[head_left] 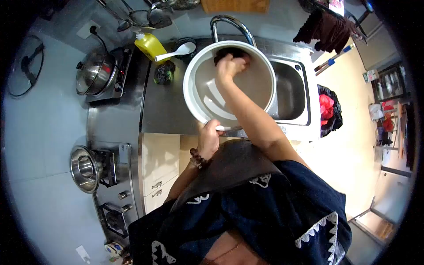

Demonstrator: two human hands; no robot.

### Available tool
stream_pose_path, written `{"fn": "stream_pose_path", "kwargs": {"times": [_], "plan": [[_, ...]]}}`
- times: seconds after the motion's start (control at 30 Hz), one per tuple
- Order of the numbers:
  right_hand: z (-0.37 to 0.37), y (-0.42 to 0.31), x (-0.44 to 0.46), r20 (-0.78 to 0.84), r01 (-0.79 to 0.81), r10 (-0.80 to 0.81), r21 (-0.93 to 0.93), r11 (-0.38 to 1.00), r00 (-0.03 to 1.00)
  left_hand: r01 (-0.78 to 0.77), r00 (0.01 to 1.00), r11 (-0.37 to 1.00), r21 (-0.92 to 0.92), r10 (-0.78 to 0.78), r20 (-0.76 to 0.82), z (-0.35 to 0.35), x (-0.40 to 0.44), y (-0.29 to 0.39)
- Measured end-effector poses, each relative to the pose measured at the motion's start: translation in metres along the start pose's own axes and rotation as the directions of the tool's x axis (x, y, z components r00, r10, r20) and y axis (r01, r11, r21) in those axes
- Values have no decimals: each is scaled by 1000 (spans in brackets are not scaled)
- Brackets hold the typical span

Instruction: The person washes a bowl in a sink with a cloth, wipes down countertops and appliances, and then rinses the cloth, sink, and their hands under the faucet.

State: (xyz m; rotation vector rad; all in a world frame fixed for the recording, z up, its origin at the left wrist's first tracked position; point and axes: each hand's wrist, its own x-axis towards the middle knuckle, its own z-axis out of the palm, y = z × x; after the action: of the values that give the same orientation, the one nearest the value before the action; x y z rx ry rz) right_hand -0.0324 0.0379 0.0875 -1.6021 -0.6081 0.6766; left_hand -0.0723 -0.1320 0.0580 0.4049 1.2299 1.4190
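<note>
Scrubbing the large, deep, round white basin seems best done with the rim held firmly while the dark, soft-looking pad or cloth is pressed flat along the curved wall in overlapping strokes; a slack hold could let the basin knock the curved chrome tap. The left grip is closed on the near rim. The right grip reaches inside, blurred, against the pad at the far wall; how tightly it closes, I cannot tell. The basin extends forward from the left grip and surrounds the right, over the stainless-steel table and part of the rectangular metal sink.
</note>
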Motion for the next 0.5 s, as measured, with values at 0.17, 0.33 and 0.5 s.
{"fn": "stream_pose_path", "kwargs": {"times": [0.17, 0.33, 0.5], "plan": [[8, 13, -33, 550, 164, -379, 400, 902, 744, 154, 987, 979, 135, -159, 32, -4, 6, 7], [-93, -21, -28, 931, 409, -325, 365, 837, -166, 31, 999, 992, -123, -26, 44, -39, 16, 23], [-188, -82, 25, 926, 416, -312, 203, 886, 211, 9, 986, 992, 130, 13, -167, -91, 8, 34]]}}
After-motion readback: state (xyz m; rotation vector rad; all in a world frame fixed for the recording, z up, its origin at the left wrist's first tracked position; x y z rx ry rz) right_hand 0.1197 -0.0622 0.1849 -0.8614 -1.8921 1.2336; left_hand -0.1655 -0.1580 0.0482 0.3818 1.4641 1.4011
